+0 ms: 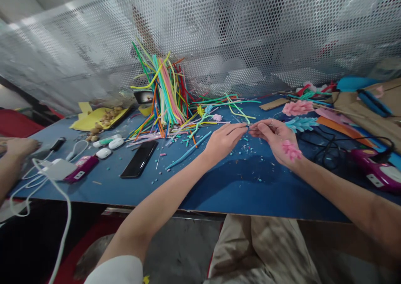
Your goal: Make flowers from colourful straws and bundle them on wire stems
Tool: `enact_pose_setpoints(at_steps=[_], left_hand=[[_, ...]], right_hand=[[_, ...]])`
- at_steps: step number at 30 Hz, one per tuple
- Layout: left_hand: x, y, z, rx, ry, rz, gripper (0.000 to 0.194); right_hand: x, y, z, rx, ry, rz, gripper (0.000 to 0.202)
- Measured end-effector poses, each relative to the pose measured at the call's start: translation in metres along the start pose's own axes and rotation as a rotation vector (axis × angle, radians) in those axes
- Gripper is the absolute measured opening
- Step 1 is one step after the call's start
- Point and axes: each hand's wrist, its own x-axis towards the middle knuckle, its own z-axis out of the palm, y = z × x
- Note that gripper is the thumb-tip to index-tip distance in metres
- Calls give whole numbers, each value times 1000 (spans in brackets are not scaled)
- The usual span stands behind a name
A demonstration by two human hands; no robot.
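The left hand [224,141] and right hand [277,140] meet at their fingertips over the desk [219,192]. The right hand's fingers are curled around thin wires [273,124], with pink and blue fuzzy flowers close about it: a pink flower [297,107] and a blue flower [301,124] beyond its knuckles, another pink flower [292,150] over its wrist. The left hand's fingers are bent together; whether they grip anything is hidden.

Just beyond the fingertips, loose pipe cleaners [239,113] cross one another, and small clippings [246,140] litter the surface under the hands. A tall, splayed pipe-cleaner bundle [167,94] stands farther to the left, in front of the perforated metal screen [200,33] that closes off the back. A blue pipe cleaner [188,151] and a black phone [139,159] lie left of the left hand. To the right, a tangled black cable [328,148] and a purple device [377,171] sit near the right forearm. At far left, another person's hand [21,146] is near white cables [34,179].
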Motion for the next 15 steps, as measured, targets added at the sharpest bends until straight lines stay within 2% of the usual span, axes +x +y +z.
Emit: enact_pose_setpoints(at_steps=[4, 7, 12, 15], left_hand=[[2, 1, -3, 3, -3, 5, 20], [4, 6, -5, -43, 15, -69, 18], [13, 19, -13, -179, -9, -320, 15], [19, 21, -21, -485, -116, -511, 19]], right_hand=[[2, -3, -3, -19, -19, -1, 19], [2, -11, -3, -73, -34, -36, 15], [2, -22, -7, -157, -85, -165, 12], [4, -29, -14, -267, -160, -243, 9]])
